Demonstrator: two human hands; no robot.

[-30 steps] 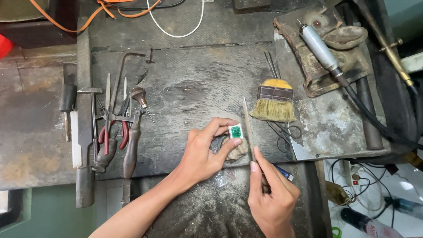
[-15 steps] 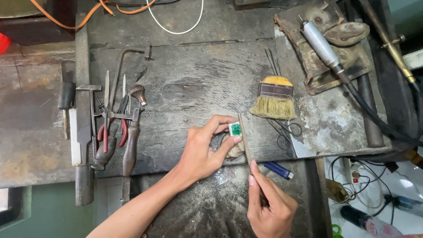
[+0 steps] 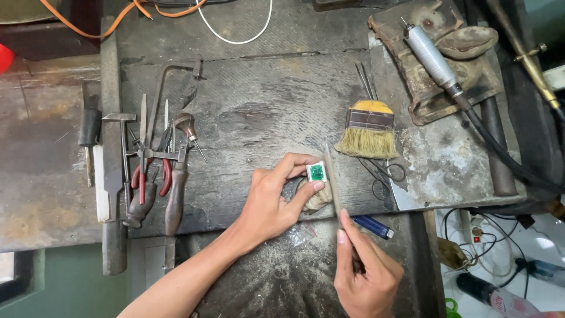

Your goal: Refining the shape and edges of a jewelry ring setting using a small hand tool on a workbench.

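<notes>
the dark, scarred metal-topped table carried everything. at its far right a worn metal tray bore a white rotary handpiece with a black hose. on the left lay a cluster of hand tools: a saw frame, red-handled pliers, files and a wooden-handled graver. a flat yellow-ferruled bristle brush rested right of centre, small scissors just beside it.

the left hand pinched a small square green stone in a pale setting between thumb and fingertips, braced against a worn wooden peg at the table's near edge. the right hand was closed in a firm grip around a slim metal file, its blade touching the right side of the stone. a blue lighter lay just beside the right hand.
</notes>
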